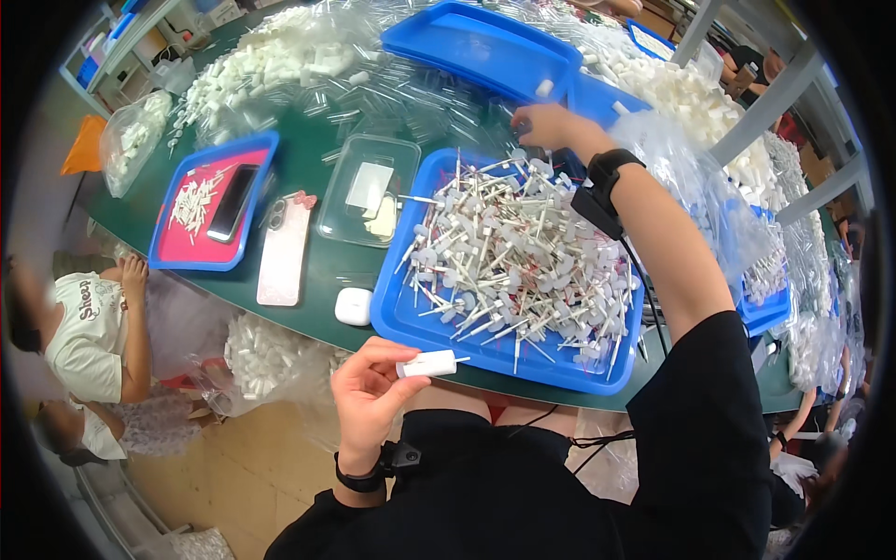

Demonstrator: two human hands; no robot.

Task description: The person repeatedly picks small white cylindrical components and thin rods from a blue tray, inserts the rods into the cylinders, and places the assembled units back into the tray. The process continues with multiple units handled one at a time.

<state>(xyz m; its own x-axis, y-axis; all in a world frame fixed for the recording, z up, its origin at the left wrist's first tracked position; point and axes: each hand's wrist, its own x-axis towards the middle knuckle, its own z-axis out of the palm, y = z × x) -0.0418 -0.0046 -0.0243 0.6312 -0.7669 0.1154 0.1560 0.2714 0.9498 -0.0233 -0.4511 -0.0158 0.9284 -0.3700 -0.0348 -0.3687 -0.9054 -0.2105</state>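
Between the thumb and fingers of my left hand (366, 385) is a short white plastic cylinder (429, 364) with a thin pale tip sticking out of its right end. It is held just off the near edge of a blue tray (392, 322). A heap of thin white sticks with translucent round tabs and reddish wires (523, 261) fills that tray. My right hand (553, 129) reaches past the tray's far side, close to the loose clear tubes (397, 98). Its fingers are bent together, and what they pinch is too small to make out. A white foam-like cylinder (544, 88) lies just beyond it.
Left on the green table (322, 322) are a clear plastic box (329, 224), a pink phone (284, 252), a white earphone case (353, 306) and a pink-lined tray (201, 257) with a dark phone. Another blue tray (476, 42) stands behind. Other people sit at left.
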